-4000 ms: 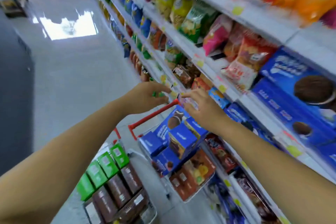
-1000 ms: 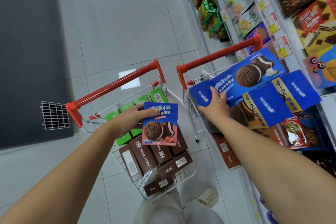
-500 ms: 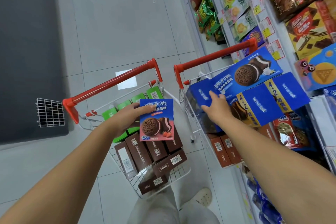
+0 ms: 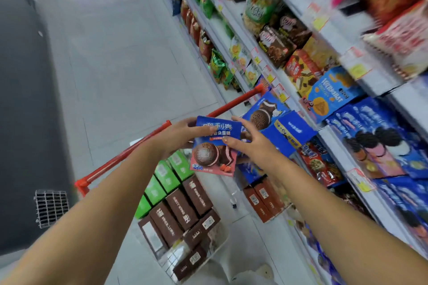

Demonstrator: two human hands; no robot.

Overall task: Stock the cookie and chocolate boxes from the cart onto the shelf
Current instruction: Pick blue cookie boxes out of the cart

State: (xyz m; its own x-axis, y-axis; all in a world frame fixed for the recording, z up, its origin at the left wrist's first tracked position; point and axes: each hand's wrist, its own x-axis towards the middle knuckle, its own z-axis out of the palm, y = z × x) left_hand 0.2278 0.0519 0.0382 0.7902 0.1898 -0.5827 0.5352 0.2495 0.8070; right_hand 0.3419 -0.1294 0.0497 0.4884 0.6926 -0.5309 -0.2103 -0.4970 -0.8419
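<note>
A blue and pink cookie box [image 4: 214,154] hangs upright above the two carts, held between both hands. My left hand [image 4: 180,137] grips its upper left edge. My right hand [image 4: 251,144] pinches its upper right side, thumb on the front. Below, the left cart [image 4: 122,154] holds green boxes [image 4: 166,176] and brown chocolate boxes [image 4: 183,208]. The right cart [image 4: 234,104] carries large blue cookie boxes [image 4: 266,112] over brown boxes [image 4: 264,196]. The shelf [image 4: 342,37] rises on the right, with blue cookie boxes [image 4: 375,139] standing on a lower level.
Snack bags and biscuit boxes fill the shelf levels on the right, with price tags along the rails. Pale tiled floor stretches ahead on the left. A dark wall with a floor grate [image 4: 51,208] bounds the aisle's left side.
My right hand left the blue boxes in the right cart and took hold of the cookie box beside my left hand. The box rose, and the view tilted up toward the shelf.
</note>
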